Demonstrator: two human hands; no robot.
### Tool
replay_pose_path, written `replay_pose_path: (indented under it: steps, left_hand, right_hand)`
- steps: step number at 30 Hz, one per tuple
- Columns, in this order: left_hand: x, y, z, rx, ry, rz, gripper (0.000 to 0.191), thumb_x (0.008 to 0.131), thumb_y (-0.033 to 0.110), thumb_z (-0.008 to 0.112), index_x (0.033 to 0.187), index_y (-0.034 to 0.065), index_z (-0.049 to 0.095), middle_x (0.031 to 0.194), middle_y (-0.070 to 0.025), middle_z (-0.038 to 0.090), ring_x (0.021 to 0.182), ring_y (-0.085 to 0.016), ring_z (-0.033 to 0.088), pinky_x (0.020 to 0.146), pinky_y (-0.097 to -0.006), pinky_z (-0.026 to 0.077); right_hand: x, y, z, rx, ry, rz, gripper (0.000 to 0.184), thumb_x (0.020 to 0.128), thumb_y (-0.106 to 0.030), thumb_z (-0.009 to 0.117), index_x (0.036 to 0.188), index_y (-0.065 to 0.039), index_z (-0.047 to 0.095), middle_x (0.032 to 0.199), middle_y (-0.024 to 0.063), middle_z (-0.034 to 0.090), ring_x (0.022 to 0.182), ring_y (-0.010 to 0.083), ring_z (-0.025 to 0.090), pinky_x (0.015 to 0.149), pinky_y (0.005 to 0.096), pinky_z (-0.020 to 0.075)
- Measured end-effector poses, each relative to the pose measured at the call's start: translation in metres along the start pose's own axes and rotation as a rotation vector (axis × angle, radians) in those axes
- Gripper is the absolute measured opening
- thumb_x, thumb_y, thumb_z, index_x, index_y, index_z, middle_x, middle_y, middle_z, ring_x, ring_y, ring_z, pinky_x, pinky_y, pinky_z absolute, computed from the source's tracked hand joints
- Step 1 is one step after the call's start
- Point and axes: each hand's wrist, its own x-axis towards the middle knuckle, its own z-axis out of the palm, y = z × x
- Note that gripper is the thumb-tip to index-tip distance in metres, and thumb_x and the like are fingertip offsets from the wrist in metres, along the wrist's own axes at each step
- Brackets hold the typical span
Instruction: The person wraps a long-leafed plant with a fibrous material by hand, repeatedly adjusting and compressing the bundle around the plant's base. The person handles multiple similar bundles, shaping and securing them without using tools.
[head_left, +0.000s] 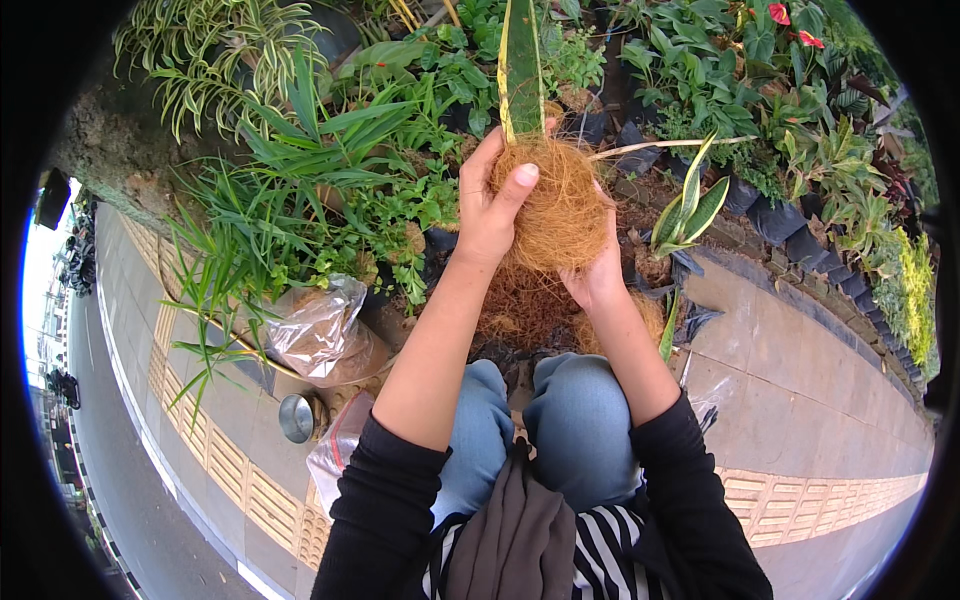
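Note:
Between my two hands is a round ball of brown coconut fibre (561, 214), raised above the ground in front of my knees. A tall snake plant leaf (523, 67), green with yellow margins, rises from its top. My left hand (491, 199) grips the ball's left side, thumb lying across the front. My right hand (600, 262) cups the lower right side, its fingers partly hidden behind the fibre. Below the ball lies a heap of darker reddish-brown fibre (525, 304). Another fibre clump (649, 319) is partly covered by my right forearm.
A clear plastic bag of brown material (322, 337) stands at left, near a metal tin (298, 418) and a crumpled plastic sack (337, 450). A small snake plant (686, 206) grows at right. Dense potted plants fill the far side. Paving (787, 360) borders a road (142, 420).

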Motion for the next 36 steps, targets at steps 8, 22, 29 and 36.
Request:
replay_pose_path:
  steps: [8, 22, 29, 36]
  left_hand:
    - [0.012, 0.014, 0.001, 0.194, -0.016, -0.057, 0.060, 0.077, 0.015, 0.081, 0.130, 0.0018, 0.055, 0.108, -0.0074, 0.066, 0.101, -0.014, 0.060, 0.093, -0.0306, 0.046]
    - [0.006, 0.025, -0.005, -0.102, -0.177, -0.253, 0.042, 0.082, 0.016, 0.069, 0.118, -0.0043, 0.062, 0.106, -0.0116, 0.068, 0.097, -0.017, 0.065, 0.087, -0.0321, 0.050]
    - [0.006, 0.012, -0.016, -0.200, 0.363, -0.470, 0.037, 0.087, 0.029, 0.054, 0.100, -0.0036, 0.065, 0.099, -0.0163, 0.068, 0.090, -0.025, 0.066, 0.086, -0.0371, 0.051]
    - [0.008, -0.002, -0.022, -0.386, 0.554, -0.367, 0.037, 0.088, 0.034, 0.052, 0.106, 0.0022, 0.059, 0.100, -0.0130, 0.066, 0.091, -0.026, 0.064, 0.084, -0.0384, 0.051]
  right_hand:
    - [0.002, -0.012, 0.000, -0.004, 0.057, 0.107, 0.051, 0.101, -0.045, 0.043, 0.136, -0.007, 0.047, 0.130, 0.0101, 0.058, 0.117, 0.0233, 0.059, 0.098, 0.0391, 0.0497]
    - [0.021, -0.029, -0.015, -0.081, -0.112, 0.415, 0.054, 0.103, -0.045, 0.034, 0.136, -0.004, 0.046, 0.125, 0.0139, 0.061, 0.105, 0.0270, 0.067, 0.077, 0.0428, 0.0622]
    - [0.010, -0.041, 0.004, -0.097, -0.183, 0.445, 0.069, 0.098, -0.058, 0.035, 0.145, -0.009, 0.035, 0.144, 0.0176, 0.044, 0.126, 0.0420, 0.049, 0.086, 0.0655, 0.0500]
    - [-0.010, -0.024, 0.027, -0.518, -0.027, 0.218, 0.082, 0.095, -0.069, 0.026, 0.152, -0.011, 0.022, 0.151, 0.0158, 0.035, 0.136, 0.0374, 0.040, 0.098, 0.0679, 0.0372]
